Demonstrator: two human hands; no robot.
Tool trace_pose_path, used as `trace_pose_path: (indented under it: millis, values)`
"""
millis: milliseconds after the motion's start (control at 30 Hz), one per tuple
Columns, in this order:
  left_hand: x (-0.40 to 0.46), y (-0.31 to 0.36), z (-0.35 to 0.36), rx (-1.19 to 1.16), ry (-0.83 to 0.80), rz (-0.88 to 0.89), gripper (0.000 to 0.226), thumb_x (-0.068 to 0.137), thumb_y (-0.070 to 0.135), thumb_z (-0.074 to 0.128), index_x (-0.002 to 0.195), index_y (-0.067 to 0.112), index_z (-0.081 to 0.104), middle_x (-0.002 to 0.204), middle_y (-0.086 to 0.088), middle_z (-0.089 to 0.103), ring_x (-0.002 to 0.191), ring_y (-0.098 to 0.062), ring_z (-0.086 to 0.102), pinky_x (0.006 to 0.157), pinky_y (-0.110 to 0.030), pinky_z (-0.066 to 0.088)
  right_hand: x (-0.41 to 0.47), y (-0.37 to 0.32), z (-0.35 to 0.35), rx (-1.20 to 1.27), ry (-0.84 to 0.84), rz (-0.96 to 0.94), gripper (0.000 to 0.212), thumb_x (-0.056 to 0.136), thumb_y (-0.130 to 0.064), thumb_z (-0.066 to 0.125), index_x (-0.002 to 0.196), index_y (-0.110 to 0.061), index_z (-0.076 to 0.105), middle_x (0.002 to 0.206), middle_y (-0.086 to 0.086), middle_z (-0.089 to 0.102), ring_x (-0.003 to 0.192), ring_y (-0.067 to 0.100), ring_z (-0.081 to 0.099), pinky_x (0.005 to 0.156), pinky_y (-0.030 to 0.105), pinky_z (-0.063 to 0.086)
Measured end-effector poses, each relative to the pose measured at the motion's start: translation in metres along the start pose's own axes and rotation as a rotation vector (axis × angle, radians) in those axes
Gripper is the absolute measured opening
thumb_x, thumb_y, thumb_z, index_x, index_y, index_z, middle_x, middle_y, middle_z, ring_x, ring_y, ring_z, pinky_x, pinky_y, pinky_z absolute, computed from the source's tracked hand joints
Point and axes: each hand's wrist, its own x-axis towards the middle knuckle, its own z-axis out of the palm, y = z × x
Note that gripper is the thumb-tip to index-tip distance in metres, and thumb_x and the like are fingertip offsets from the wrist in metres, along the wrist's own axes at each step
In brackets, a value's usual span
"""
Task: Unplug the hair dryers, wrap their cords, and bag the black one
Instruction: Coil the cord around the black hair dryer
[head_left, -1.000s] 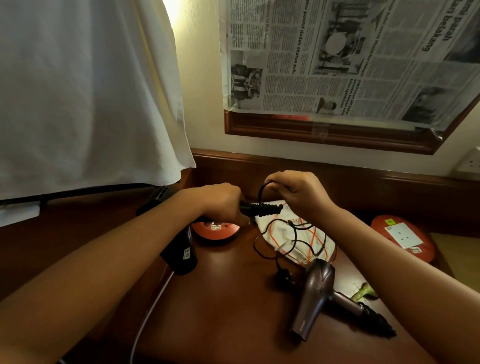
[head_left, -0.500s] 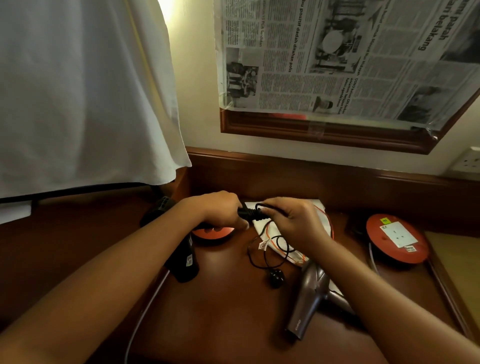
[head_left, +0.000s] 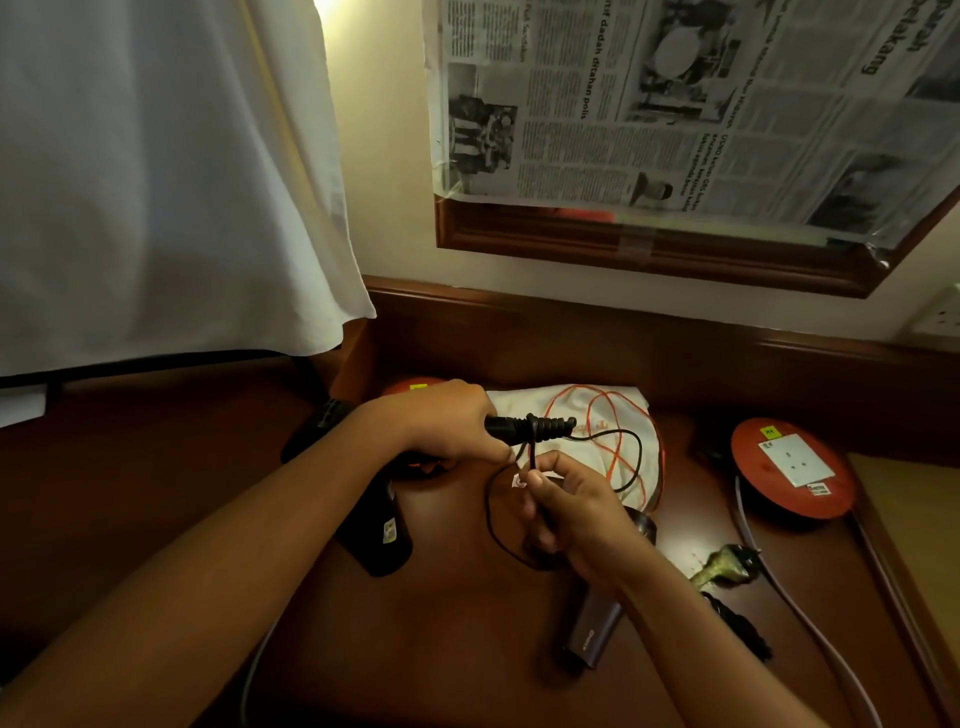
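Head view, going left to right: a white cloth (head_left: 156, 171) hangs over the upper left, above the dark wooden tabletop (head_left: 457, 649). The black hair dryer (head_left: 374, 525) is held above the tabletop's left part, its body pointing down and toward the viewer, with a small label near its lower end. The left hand (head_left: 441, 421) has its fingers curled round the dryer's handle, so only the ribbed cord collar (head_left: 540, 428) sticks out to the right of the fist. One turn of the thin black cord (head_left: 631, 457) lies wrapped round that collar; the rest loops loosely over the tabletop. Just below the collar, the right hand (head_left: 571, 504) pinches the cord between thumb and fingertips, the other fingers curled in; a small white tag sits on the cord at the pinch. Behind both hands lies a white bag (head_left: 571, 410) with orange drawstrings, flat on the tabletop near the back rail. Beneath the right wrist a second, grey hair dryer (head_left: 592, 629) rests on the tabletop, partly hidden by the forearm. Further right, a round orange-red extension reel (head_left: 789, 467) with a white socket plate lies flat, a pale cable running from it toward the viewer. On the wall above, a sheet of newspaper (head_left: 675, 104) covers a wooden frame (head_left: 649, 249)
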Motion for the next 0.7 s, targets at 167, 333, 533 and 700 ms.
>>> trace_pose_path:
  millis: [167, 333, 533, 700]
  values:
    - [-0.011, 0.015, -0.005, -0.003, 0.023, 0.024, 0.033, 0.084, 0.036, 0.068, 0.08, 0.004, 0.064, 0.059, -0.006, 0.06, 0.036, -0.01, 0.051, 0.045, -0.025, 0.045, 0.009, -0.012, -0.021, 0.22, -0.287, 0.102, 0.044, 0.084, -0.024, 0.069, 0.121, -0.012, 0.048, 0.073, 0.003, 0.043, 0.06, 0.013, 0.036, 0.052, 0.025, 0.031]
    - [-0.021, 0.02, -0.016, -0.091, -0.042, 0.088, 0.023, 0.081, 0.039, 0.069, 0.063, 0.026, 0.063, 0.055, -0.008, 0.065, 0.048, -0.027, 0.063, 0.068, -0.05, 0.058, 0.014, -0.045, -0.024, 0.12, -0.395, 0.057, 0.079, 0.066, -0.065, 0.072, 0.134, -0.033, 0.049, 0.075, 0.002, 0.037, 0.067, 0.023, 0.016, 0.052, 0.026, 0.026]
    - [-0.031, 0.036, -0.027, -0.113, -0.093, 0.132, 0.026, 0.081, 0.038, 0.07, 0.058, 0.031, 0.06, 0.053, -0.006, 0.065, 0.051, -0.029, 0.064, 0.073, -0.055, 0.056, 0.012, -0.062, -0.011, 0.027, -0.27, -0.117, 0.031, 0.068, -0.061, 0.073, 0.087, -0.036, 0.072, 0.053, -0.007, 0.034, 0.045, 0.006, 0.025, 0.046, 0.026, 0.015]
    - [-0.029, 0.045, -0.025, -0.1, -0.051, 0.096, 0.026, 0.081, 0.039, 0.072, 0.08, 0.014, 0.066, 0.063, -0.011, 0.067, 0.054, -0.024, 0.065, 0.066, -0.048, 0.056, 0.009, -0.054, 0.0, 0.201, -0.107, -0.223, 0.051, 0.075, -0.049, 0.071, 0.111, -0.013, 0.067, 0.058, 0.003, 0.045, 0.044, 0.007, 0.037, 0.045, 0.025, 0.017]
